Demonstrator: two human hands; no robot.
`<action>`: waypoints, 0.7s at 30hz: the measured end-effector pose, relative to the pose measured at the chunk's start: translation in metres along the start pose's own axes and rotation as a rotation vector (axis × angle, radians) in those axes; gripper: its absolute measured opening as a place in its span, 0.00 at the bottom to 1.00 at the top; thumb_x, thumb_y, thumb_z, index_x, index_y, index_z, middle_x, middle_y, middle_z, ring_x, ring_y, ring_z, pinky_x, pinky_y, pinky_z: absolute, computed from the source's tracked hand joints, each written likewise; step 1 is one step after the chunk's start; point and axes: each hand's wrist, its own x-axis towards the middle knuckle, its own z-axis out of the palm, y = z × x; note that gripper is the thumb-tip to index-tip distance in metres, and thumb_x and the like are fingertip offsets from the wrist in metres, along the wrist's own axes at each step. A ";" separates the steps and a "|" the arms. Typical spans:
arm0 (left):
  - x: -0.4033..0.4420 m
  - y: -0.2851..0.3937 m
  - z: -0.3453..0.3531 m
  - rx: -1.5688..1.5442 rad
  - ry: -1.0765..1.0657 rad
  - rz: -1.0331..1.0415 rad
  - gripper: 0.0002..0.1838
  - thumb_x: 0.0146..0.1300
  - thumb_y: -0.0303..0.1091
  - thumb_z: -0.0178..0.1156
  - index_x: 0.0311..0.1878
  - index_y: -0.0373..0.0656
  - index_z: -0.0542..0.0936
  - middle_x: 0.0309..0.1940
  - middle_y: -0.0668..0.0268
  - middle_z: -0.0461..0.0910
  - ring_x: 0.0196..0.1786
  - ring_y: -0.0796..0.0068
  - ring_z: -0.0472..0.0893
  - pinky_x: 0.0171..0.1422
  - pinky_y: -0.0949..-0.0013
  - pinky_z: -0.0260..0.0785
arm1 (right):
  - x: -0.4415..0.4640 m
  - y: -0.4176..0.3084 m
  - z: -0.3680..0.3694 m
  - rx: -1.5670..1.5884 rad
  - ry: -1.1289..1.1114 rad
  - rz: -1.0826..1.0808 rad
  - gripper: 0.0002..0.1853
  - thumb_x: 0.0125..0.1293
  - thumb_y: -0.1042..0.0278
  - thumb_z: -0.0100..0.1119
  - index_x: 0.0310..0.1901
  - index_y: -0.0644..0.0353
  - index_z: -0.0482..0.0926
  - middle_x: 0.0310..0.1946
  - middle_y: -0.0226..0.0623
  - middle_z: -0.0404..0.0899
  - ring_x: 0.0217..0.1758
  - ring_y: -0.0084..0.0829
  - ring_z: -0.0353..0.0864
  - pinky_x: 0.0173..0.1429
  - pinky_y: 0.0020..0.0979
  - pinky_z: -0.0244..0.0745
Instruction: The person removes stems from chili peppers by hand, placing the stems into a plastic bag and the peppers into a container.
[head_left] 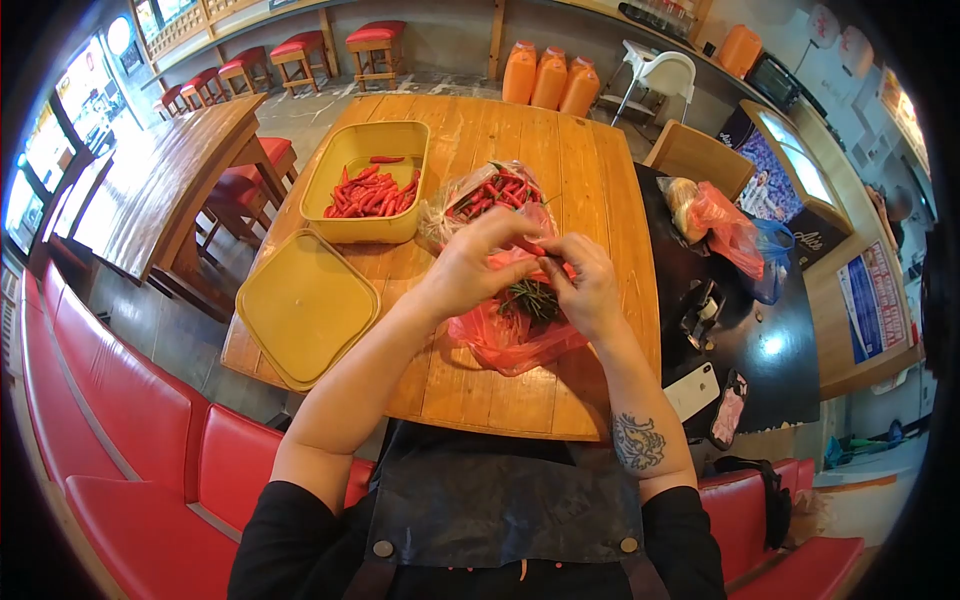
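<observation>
Red chili [528, 247]: crosswise above tabletop [450, 385] (I can't tell its tip)
Left hand [482, 262], right hand [590, 285]: pinching it

Slender red chillies [372, 195], mustard-yellow square plastic tub [370, 231] near left edge of orange-brown plank-striped wooden table [595, 210], thin green stems [532, 298], translucent red plastic bag [510, 352].

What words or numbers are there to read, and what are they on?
"Alice", I think: pale, curly letters on the dark side panel of the lit display case.
Blue, white and red poster: print too small and blurred.
I cannot read any other words or numbers.
</observation>
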 end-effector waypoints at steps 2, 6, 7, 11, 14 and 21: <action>-0.001 -0.002 0.001 0.239 -0.115 0.200 0.10 0.56 0.22 0.64 0.42 0.38 0.79 0.38 0.61 0.79 0.41 0.70 0.80 0.47 0.69 0.72 | -0.001 0.000 -0.001 -0.028 -0.043 -0.038 0.07 0.55 0.72 0.64 0.37 0.56 0.80 0.32 0.34 0.78 0.40 0.37 0.77 0.47 0.36 0.67; -0.003 -0.005 0.001 0.212 -0.028 0.065 0.08 0.52 0.22 0.66 0.37 0.37 0.81 0.35 0.61 0.80 0.40 0.68 0.80 0.45 0.70 0.72 | 0.002 -0.007 -0.002 -0.029 0.001 -0.042 0.06 0.55 0.73 0.64 0.35 0.57 0.80 0.32 0.34 0.78 0.39 0.36 0.77 0.47 0.35 0.67; -0.003 -0.004 0.000 0.240 -0.013 0.033 0.09 0.52 0.22 0.67 0.38 0.37 0.81 0.35 0.61 0.80 0.39 0.68 0.81 0.44 0.70 0.72 | 0.003 -0.006 -0.002 -0.027 0.014 -0.053 0.06 0.55 0.73 0.64 0.35 0.57 0.80 0.32 0.34 0.78 0.39 0.36 0.77 0.47 0.35 0.67; -0.003 -0.003 0.000 0.212 -0.019 0.004 0.09 0.52 0.22 0.67 0.38 0.37 0.81 0.35 0.62 0.80 0.39 0.70 0.81 0.44 0.71 0.73 | 0.003 -0.006 -0.003 0.025 0.041 -0.064 0.07 0.55 0.74 0.64 0.36 0.57 0.80 0.31 0.34 0.78 0.39 0.37 0.77 0.47 0.35 0.66; -0.003 0.001 0.001 0.163 -0.008 -0.079 0.08 0.52 0.22 0.67 0.37 0.37 0.81 0.36 0.63 0.81 0.40 0.73 0.80 0.44 0.72 0.73 | 0.004 -0.009 -0.006 0.020 0.042 -0.072 0.06 0.55 0.75 0.64 0.35 0.57 0.80 0.31 0.34 0.78 0.38 0.37 0.76 0.47 0.35 0.66; -0.007 -0.003 0.010 0.155 0.083 -0.059 0.09 0.52 0.24 0.67 0.38 0.37 0.82 0.33 0.62 0.82 0.38 0.73 0.81 0.42 0.71 0.73 | 0.004 -0.010 -0.005 0.032 0.090 -0.076 0.05 0.54 0.75 0.64 0.32 0.58 0.78 0.29 0.35 0.77 0.36 0.38 0.75 0.45 0.36 0.66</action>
